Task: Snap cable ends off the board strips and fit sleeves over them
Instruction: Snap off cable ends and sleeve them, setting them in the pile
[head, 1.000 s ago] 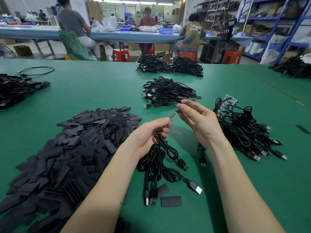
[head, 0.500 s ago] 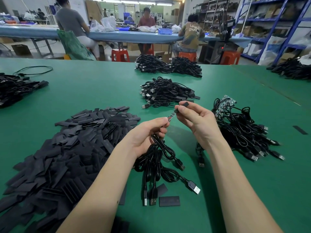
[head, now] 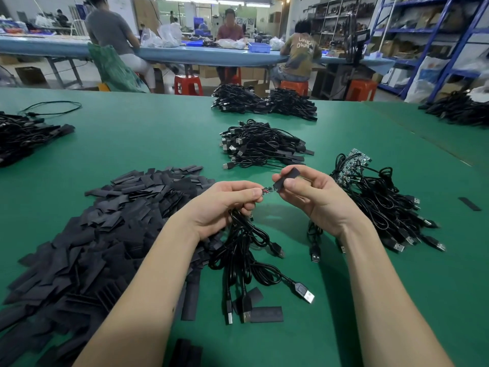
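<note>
Our left hand (head: 225,205) pinches the small board end (head: 268,190) of a black cable (head: 246,242); our right hand (head: 315,200) grasps a black sleeve (head: 287,177), its mouth slipped over the board's tip.

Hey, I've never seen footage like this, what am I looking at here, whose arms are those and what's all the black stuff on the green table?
There is no machine here: these are a person's own two arms, filmed by a wide-angle camera worn on their head, looking forward and down. They work at a green table. The left hand pinches a cable end with a tiny circuit board and grips a bundle of black USB cables hanging below it. The right hand pinches a flat black sleeve, with its mouth at the board's tip. On the left lies a big heap of loose sleeves. On the right is a pile of cables attached to green board strips. Further off are more cable piles; these seem already sleeved.
</note>
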A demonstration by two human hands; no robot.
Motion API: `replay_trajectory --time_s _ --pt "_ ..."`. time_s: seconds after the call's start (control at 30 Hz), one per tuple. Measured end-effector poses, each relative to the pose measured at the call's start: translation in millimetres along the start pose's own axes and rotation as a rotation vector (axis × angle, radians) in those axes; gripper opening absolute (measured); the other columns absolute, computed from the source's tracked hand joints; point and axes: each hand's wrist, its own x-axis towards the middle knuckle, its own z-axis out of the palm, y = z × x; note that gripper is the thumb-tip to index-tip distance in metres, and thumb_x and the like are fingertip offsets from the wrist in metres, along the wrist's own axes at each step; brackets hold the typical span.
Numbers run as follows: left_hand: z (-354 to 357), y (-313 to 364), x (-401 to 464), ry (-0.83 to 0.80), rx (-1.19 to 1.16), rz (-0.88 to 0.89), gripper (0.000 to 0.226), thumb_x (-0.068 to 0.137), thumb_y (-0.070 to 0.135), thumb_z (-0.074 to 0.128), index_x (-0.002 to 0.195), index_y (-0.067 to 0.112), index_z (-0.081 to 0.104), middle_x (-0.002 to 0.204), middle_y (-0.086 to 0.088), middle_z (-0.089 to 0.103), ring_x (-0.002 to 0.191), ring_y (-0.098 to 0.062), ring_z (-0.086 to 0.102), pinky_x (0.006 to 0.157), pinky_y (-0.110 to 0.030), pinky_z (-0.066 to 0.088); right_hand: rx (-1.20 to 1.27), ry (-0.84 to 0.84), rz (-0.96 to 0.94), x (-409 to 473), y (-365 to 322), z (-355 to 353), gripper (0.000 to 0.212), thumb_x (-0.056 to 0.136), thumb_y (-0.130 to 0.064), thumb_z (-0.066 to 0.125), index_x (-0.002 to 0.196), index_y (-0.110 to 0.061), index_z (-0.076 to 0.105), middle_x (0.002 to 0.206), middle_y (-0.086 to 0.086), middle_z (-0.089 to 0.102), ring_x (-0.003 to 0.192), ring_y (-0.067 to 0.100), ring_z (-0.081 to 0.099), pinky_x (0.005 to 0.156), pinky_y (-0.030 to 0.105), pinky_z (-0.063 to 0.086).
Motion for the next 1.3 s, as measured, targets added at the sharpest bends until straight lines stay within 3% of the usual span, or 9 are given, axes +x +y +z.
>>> replay_trajectory --time_s 0.17,0.33,0.43,0.63,0.77,0.97,1.1,1.3 --pt "-1 0 0 -0.004 -0.039 0.016 0.008 0.082 0.011 0.074 0.089 0.011 0.077 0.076 0.000 0.065 0.060 -0.005 0.053 0.056 -0.015 0.047 0.008 0.004 -0.041 1 3 6 0.018 0.079 -0.005 0.071 0.088 -0.020 0.077 0.102 0.007 0.077 0.089 0.013 0.072 0.081 0.022 0.057" --pt "-3 5 -3 0.032 0.138 0.020 0.008 0.085 0.012 0.072 0.092 0.010 0.073 0.076 0.002 0.068 0.061 -0.006 0.056 0.060 -0.016 0.049 -0.226 -0.057 0.015 -1 -19 -1 0.019 0.074 -0.006 0.078 0.092 -0.012 0.076 0.104 0.017 0.076 0.093 0.020 0.073 0.082 0.026 0.058" --pt "-1 9 -4 -0.033 0.115 0.041 0.008 0.087 0.011 0.072 0.095 0.010 0.072 0.077 0.001 0.067 0.064 -0.007 0.056 0.062 -0.017 0.049 -0.119 -0.070 -0.003 0 -18 2 0.017 0.076 -0.006 0.077 0.090 -0.015 0.077 0.103 0.014 0.076 0.093 0.018 0.073 0.082 0.025 0.057" --pt "4 6 0 0.097 0.035 0.057 0.013 0.085 0.011 0.067 0.097 0.006 0.069 0.076 0.001 0.067 0.059 -0.005 0.055 0.057 -0.016 0.048 -0.074 0.045 -0.115 8 1 13 0.017 0.078 -0.005 0.074 0.093 -0.013 0.073 0.105 0.012 0.076 0.093 0.016 0.072 0.083 0.025 0.057" --pt "3 10 -3 0.042 0.129 0.059 0.021 0.076 0.018 0.072 0.095 0.008 0.071 0.075 0.002 0.069 0.060 -0.006 0.056 0.059 -0.016 0.049 -0.037 -0.019 -0.094 5 0 8 0.017 0.080 -0.007 0.074 0.092 -0.019 0.076 0.107 0.009 0.076 0.096 0.014 0.071 0.085 0.025 0.056" --pt "4 9 -3 0.045 0.125 0.069 0.019 0.077 0.019 0.075 0.093 0.010 0.073 0.077 0.000 0.069 0.062 -0.007 0.057 0.060 -0.017 0.049 -0.041 0.010 -0.071 6 6 11 0.016 0.080 -0.005 0.072 0.093 -0.014 0.073 0.103 0.011 0.076 0.092 0.016 0.071 0.082 0.023 0.057" --pt "8 8 4 0.199 0.249 0.215 0.009 0.087 0.014 0.076 0.095 0.012 0.074 0.082 -0.007 0.075 0.067 -0.014 0.065 0.066 -0.021 0.054 0.040 0.153 -0.056 10 6 11 0.020 0.073 -0.009 0.077 0.093 -0.010 0.073 0.099 0.012 0.077 0.084 0.015 0.072 0.076 0.018 0.056" --pt "12 10 7 0.248 0.419 0.354 0.010 0.086 0.005 0.077 0.091 0.013 0.079 0.079 -0.009 0.077 0.069 -0.015 0.070 0.069 -0.022 0.057 0.158 0.316 0.001 16 5 13 0.021 0.075 -0.007 0.078 0.095 -0.003 0.073 0.091 0.010 0.076 0.077 0.012 0.072 0.073 0.016 0.058"
